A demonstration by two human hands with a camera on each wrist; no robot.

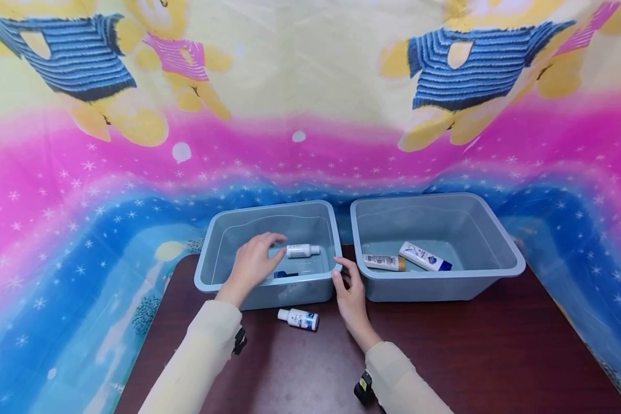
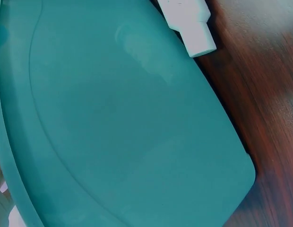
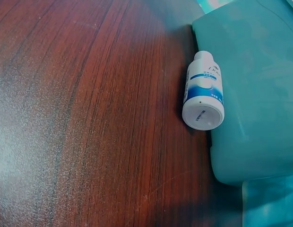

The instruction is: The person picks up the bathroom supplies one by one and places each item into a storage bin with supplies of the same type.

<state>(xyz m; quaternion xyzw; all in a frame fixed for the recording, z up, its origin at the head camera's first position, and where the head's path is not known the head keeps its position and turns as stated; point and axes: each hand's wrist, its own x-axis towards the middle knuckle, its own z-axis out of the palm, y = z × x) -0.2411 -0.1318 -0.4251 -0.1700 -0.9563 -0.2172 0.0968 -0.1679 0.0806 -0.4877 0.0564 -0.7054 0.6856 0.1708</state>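
My left hand [image 1: 255, 260] hangs over the left grey bin [image 1: 269, 287], fingers loosely bent, with nothing seen in its grasp. Just right of its fingertips, a small white bottle [image 1: 301, 250] lies in that bin. A dark blue capped item [image 1: 284, 275] lies lower, mostly hidden by the hand and the front wall. My right hand [image 1: 353, 299] touches the bin's front right corner with thumb and fingertips. On the table before this bin, a white and blue bottle [image 1: 298, 319] lies on its side; the right wrist view shows the bottle [image 3: 203, 92] base-on.
To the right stands a second grey bin [image 1: 434, 286] holding a white tube with a gold cap [image 1: 384, 263] and a white bottle with a blue cap [image 1: 424, 256]. Both bins stand on a dark wooden table [image 1: 476, 345]. A patterned cloth [image 1: 300, 155] hangs behind.
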